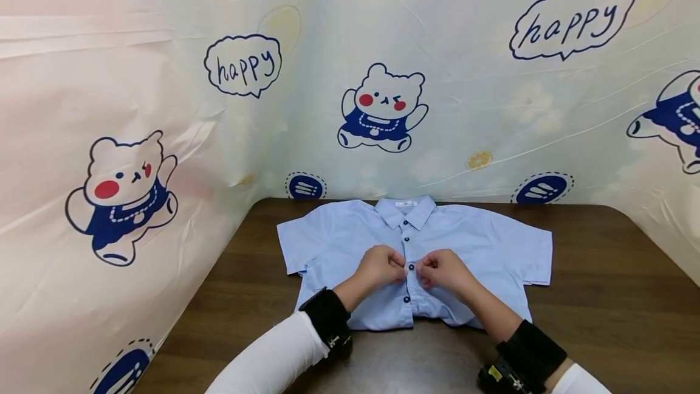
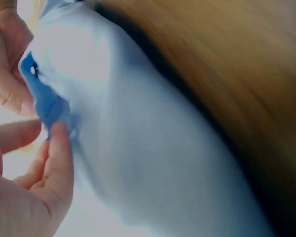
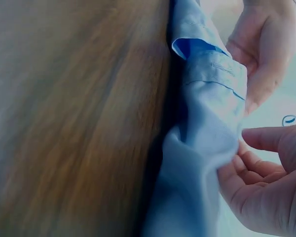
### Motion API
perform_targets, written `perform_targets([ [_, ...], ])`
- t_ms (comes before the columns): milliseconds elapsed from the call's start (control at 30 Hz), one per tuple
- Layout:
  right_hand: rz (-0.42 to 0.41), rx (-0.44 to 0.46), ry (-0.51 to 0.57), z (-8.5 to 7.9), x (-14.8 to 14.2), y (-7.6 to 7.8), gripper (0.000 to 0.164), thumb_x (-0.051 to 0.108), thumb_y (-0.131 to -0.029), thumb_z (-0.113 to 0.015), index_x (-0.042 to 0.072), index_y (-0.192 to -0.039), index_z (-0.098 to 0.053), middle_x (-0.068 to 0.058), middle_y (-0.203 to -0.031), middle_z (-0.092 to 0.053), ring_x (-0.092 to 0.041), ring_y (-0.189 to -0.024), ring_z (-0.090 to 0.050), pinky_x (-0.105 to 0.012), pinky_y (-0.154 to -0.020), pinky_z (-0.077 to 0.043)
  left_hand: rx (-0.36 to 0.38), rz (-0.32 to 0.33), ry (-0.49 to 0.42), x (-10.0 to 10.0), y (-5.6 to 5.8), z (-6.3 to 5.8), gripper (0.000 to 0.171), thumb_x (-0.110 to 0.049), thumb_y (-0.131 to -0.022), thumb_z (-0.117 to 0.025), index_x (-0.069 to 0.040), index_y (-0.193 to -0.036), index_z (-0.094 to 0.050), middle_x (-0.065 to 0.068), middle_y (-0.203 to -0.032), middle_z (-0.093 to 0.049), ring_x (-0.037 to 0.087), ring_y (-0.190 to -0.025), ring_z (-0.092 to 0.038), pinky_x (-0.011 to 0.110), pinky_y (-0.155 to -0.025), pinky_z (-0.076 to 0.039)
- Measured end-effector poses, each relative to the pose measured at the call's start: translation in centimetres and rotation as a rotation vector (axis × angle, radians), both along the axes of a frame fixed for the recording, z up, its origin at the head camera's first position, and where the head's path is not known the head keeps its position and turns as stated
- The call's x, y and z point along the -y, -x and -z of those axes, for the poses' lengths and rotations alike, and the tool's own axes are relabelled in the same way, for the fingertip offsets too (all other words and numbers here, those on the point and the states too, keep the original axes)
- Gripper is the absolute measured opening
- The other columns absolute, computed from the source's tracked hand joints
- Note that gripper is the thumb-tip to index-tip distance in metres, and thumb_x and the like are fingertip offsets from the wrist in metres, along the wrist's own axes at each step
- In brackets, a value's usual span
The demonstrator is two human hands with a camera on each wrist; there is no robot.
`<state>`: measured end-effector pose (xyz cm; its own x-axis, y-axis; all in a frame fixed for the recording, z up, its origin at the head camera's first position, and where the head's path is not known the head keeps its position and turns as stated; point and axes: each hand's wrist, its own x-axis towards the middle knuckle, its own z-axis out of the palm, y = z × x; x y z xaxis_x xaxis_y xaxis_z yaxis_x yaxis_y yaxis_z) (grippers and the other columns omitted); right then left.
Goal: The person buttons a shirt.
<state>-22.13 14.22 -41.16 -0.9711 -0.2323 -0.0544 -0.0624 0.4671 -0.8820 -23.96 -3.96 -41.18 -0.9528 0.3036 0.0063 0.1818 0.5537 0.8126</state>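
A light blue short-sleeved shirt lies front up on the table, its collar towards the back wall and dark buttons down the middle. My left hand pinches the edge of the front placket between thumb and fingers, just left of a button. On the other side of that button, my right hand holds the shirt cloth with thumb and fingertips. In the left wrist view the left hand has lifted cloth between its fingertips. The right wrist view shows the right hand at the raised cloth edge.
The dark brown wooden table extends on both sides of the shirt. A pale printed curtain with cartoon bears hangs behind and at the sides. Black bands with cameras are strapped round both wrists.
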Motion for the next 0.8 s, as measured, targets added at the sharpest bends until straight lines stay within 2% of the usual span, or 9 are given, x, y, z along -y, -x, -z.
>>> perform_targets([
  [100,-0.052,-0.178,-0.252,-0.7,-0.7,-1.4,0.007,0.006,-0.088,-0.068,0.002,-0.082,-0.067,0.0,-0.071,-0.061,-0.012,-0.066,-0.057,-0.031,-0.062,-0.051,-0.255,0.118,0.321,1.7,-1.4,-0.7,0.01,-0.011,-0.076,-0.079,-0.008,-0.082,-0.072,-0.002,-0.072,-0.066,0.01,-0.068,-0.061,0.023,-0.064,-0.048],
  [167,-0.064,-0.294,-0.446,-1.1,-1.1,-2.5,0.007,0.009,-0.085,-0.072,0.007,-0.081,-0.066,0.001,-0.073,-0.06,-0.015,-0.068,-0.057,-0.034,-0.064,-0.049,-0.377,0.159,0.525,2.8,-2.6,-0.9,0.015,-0.021,-0.077,-0.08,-0.011,-0.085,-0.073,-0.001,-0.077,-0.065,0.015,-0.074,-0.061,0.028,-0.068,-0.049],
  [233,-0.073,-0.352,-0.622,-1.3,-1.6,-3.5,0.01,0.014,-0.084,-0.074,0.008,-0.084,-0.066,-0.002,-0.075,-0.059,-0.02,-0.072,-0.058,-0.038,-0.064,-0.049,-0.42,0.179,0.695,3.8,-3.7,-0.9,0.023,-0.031,-0.077,-0.081,-0.013,-0.087,-0.073,0.002,-0.08,-0.062,0.02,-0.077,-0.06,0.032,-0.066,-0.05],
  [333,-0.091,-0.32,-0.827,-1.1,-2.3,-4.4,0.027,0.027,-0.084,-0.076,0.004,-0.096,-0.067,-0.009,-0.081,-0.06,-0.029,-0.076,-0.059,-0.045,-0.065,-0.051,-0.393,0.192,0.877,4.9,-4.7,-0.5,0.036,-0.043,-0.075,-0.082,-0.011,-0.088,-0.071,0.007,-0.081,-0.057,0.025,-0.077,-0.056,0.036,-0.06,-0.05],
  [433,-0.12,-0.219,-0.902,-0.6,-3.0,-4.4,0.048,0.038,-0.084,-0.075,0.0,-0.112,-0.065,-0.018,-0.092,-0.061,-0.036,-0.083,-0.06,-0.052,-0.07,-0.052,-0.329,0.208,0.948,5.6,-4.6,0.0,0.046,-0.05,-0.074,-0.081,-0.009,-0.088,-0.067,0.008,-0.08,-0.054,0.025,-0.077,-0.053,0.037,-0.059,-0.048],
  [533,-0.133,-0.163,-0.895,-0.1,-3.5,-3.8,0.06,0.042,-0.085,-0.073,-0.003,-0.123,-0.061,-0.026,-0.104,-0.06,-0.042,-0.093,-0.06,-0.056,-0.078,-0.05,-0.299,0.232,0.941,6.0,-3.9,0.2,0.05,-0.054,-0.074,-0.08,-0.01,-0.094,-0.067,0.007,-0.082,-0.055,0.024,-0.078,-0.053,0.036,-0.064,-0.047],
  [700,-0.135,-0.14,-0.881,0.4,-3.8,-2.9,0.065,0.043,-0.086,-0.072,-0.004,-0.128,-0.057,-0.03,-0.113,-0.058,-0.045,-0.099,-0.057,-0.058,-0.081,-0.049,-0.271,0.261,0.93,6.2,-2.7,0.4,0.056,-0.055,-0.075,-0.078,-0.009,-0.106,-0.067,0.008,-0.09,-0.059,0.024,-0.082,-0.055,0.037,-0.069,-0.049],
  [800,-0.128,-0.135,-0.887,0.6,-3.8,-2.4,0.066,0.043,-0.086,-0.072,-0.004,-0.129,-0.057,-0.03,-0.114,-0.057,-0.045,-0.1,-0.056,-0.057,-0.081,-0.049,-0.265,0.256,0.925,6.2,-2.3,0.5,0.059,-0.055,-0.075,-0.078,-0.009,-0.111,-0.067,0.008,-0.093,-0.06,0.025,-0.085,-0.055,0.037,-0.071,-0.049],
])
